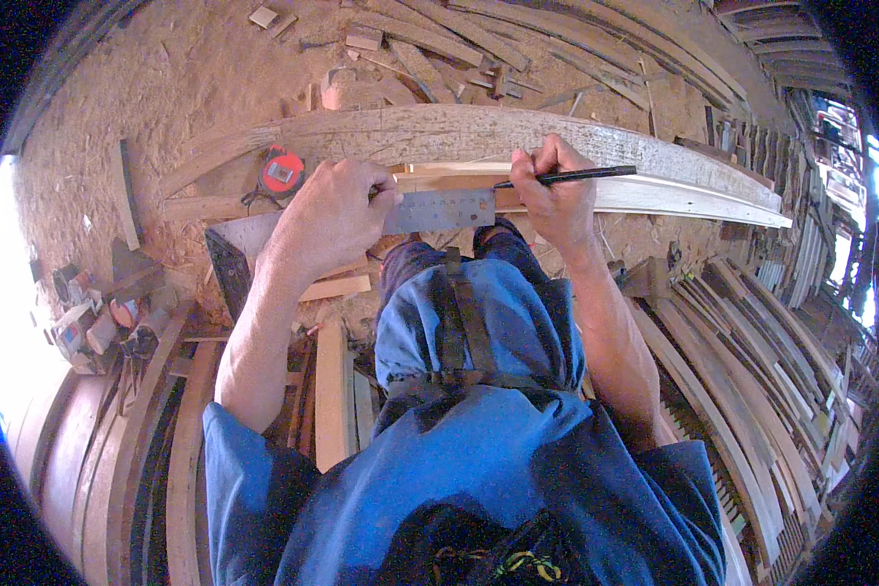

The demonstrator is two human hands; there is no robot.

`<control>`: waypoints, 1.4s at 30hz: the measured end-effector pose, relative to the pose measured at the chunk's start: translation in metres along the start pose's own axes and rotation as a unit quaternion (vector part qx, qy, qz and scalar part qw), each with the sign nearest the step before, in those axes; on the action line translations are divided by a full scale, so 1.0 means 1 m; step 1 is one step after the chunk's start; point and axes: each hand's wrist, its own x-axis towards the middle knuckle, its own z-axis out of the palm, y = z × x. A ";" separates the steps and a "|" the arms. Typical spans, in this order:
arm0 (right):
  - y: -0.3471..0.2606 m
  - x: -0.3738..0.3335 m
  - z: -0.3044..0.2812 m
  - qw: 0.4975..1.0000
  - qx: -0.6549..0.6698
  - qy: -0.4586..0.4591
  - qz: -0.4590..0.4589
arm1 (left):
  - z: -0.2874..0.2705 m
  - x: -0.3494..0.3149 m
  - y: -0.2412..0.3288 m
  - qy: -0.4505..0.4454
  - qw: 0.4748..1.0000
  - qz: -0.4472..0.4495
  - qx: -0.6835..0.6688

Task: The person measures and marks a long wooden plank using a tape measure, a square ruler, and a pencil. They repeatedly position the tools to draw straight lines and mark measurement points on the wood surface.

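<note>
Ground: bare brown floor [166, 107] spread under everything, with loose wood pieces [425, 70] lying on the far side.
Stacked timber: long boards [742, 391] lay side by side at the near right, and more planks [188, 459] ran along the near left.
Weathered beam: a long, thick, curved-looking beam [391, 125] crossed from left to right, just beyond both hands.
Person: a blue shirt [459, 439] filled the near middle, with both bare forearms reaching away to the wood.
Pale board: a narrow light board [674, 200] lay along the near side of the beam, passing under the right hand toward the right.
Steel square: the metal square [444, 211] lay with its marked blade running left to right by the pale board, its darker leg pointing near at the left.
Left hand: it rested over the blade [337, 210], fingers curled; whether they clamped its edge could not be told.
Right hand: its fingers [557, 200] were closed on the pen.
Tape measure: a red and black case [282, 171] sat just left of the left hand.
Black pen: it slanted [596, 174] through the right hand, its tip near the blade's right end.
</note>
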 end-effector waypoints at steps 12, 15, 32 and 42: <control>0.005 0.000 0.000 1.000 0.001 -0.007 -0.001 | -0.003 -0.001 0.004 0.001 1.000 0.004 -0.009; 0.005 0.000 0.003 1.000 0.002 -0.008 -0.010 | -0.005 0.000 0.004 -0.012 1.000 0.010 -0.010; 0.002 -0.002 0.003 0.998 0.048 -0.010 0.038 | -0.001 0.001 -0.003 0.005 0.999 0.032 -0.012; 0.014 0.000 0.001 0.998 0.041 -0.006 0.038 | -0.002 -0.001 -0.001 0.004 1.000 0.004 -0.019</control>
